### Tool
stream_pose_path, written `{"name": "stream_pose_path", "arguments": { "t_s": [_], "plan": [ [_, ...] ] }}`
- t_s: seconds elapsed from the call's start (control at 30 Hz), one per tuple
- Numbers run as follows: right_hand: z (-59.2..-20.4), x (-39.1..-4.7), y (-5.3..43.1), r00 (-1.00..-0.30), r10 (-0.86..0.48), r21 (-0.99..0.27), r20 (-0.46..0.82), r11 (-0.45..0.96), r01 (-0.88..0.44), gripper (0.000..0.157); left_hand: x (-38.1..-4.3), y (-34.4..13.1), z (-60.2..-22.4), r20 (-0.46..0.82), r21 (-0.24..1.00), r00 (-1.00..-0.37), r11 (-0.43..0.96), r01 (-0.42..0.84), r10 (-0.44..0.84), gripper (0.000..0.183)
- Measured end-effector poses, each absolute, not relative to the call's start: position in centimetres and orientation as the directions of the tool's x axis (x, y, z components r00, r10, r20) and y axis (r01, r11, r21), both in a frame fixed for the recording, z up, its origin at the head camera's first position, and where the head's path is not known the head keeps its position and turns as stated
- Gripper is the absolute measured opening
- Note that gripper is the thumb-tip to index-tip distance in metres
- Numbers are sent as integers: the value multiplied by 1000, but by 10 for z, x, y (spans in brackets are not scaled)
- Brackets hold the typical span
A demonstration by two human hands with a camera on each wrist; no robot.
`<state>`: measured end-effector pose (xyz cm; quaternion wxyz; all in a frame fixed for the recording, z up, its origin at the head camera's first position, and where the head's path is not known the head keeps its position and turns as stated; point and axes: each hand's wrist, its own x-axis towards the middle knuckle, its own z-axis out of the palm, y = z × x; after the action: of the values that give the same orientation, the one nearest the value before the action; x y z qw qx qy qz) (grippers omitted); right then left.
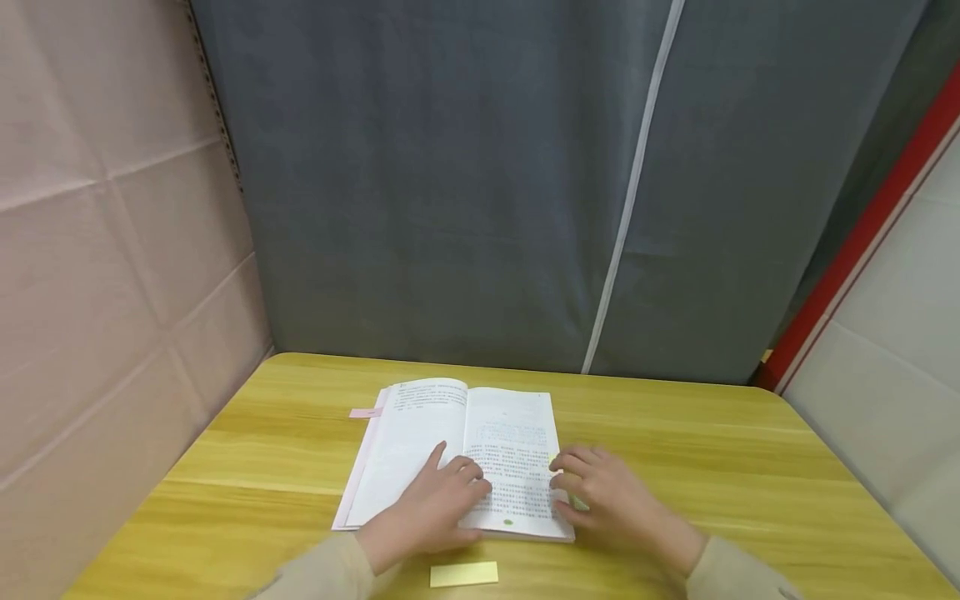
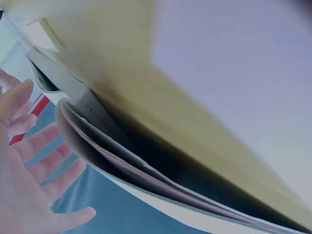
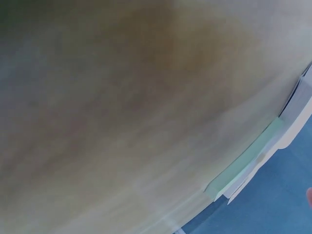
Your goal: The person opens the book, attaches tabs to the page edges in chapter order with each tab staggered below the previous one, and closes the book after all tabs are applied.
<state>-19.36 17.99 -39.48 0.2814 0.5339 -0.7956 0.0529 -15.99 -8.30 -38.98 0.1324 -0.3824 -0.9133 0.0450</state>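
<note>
The open book [image 1: 408, 442] lies face up on the table [image 1: 750, 467], left of the table's centre line, its left-hand pages arching up toward the gutter. A pink tab [image 1: 365, 412] projects from the upper part of its left edge.

Left hand [image 1: 442, 500]: positioned over the lower part of the book at the gutter, fingers spread and pinching nothing. Right hand [image 1: 603, 487]: located at the right edge of the book, fingers bent toward the page — I cannot tell whether they pinch anything. A small yellow tab [image 1: 552, 457] shows at its fingertips, and a pale green strip [image 3: 246, 161] sits along the page edge.

A yellow notepad [image 1: 463, 574] lies flat just below the book, apart from it. A grey curtain [image 1: 450, 167] hangs behind the table
</note>
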Motion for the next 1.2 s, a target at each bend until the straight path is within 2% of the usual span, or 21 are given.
{"name": "stream_pose_path", "arguments": {
  "t_s": [0.2, 0.27, 0.5, 0.73, 1.2],
  "plan": [
    [-399, -188, 178, -252, -868, 240, 429, 378, -894, 15, -159, -90, -394, 239, -176, -655, 695, 697, 717, 46],
    [-401, -186, 178, -245, -878, 254, 411, 368, -895, 19, -159, -90, -396, 249, -178, -648, 692, 700, 720, 47],
    [-404, -182, 177, -290, -898, 261, 331, 383, -886, 40, -161, -89, -398, 265, -186, -645, 694, 695, 717, 50],
    [-405, -181, 178, -295, -902, 269, 315, 383, -884, 39, -164, -91, -398, 274, -193, -649, 702, 686, 710, 52],
    [-406, -181, 180, -302, -897, 244, 321, 387, -889, 35, -164, -101, -392, 244, -51, -701, 730, 681, 670, 65]
  ]
}}
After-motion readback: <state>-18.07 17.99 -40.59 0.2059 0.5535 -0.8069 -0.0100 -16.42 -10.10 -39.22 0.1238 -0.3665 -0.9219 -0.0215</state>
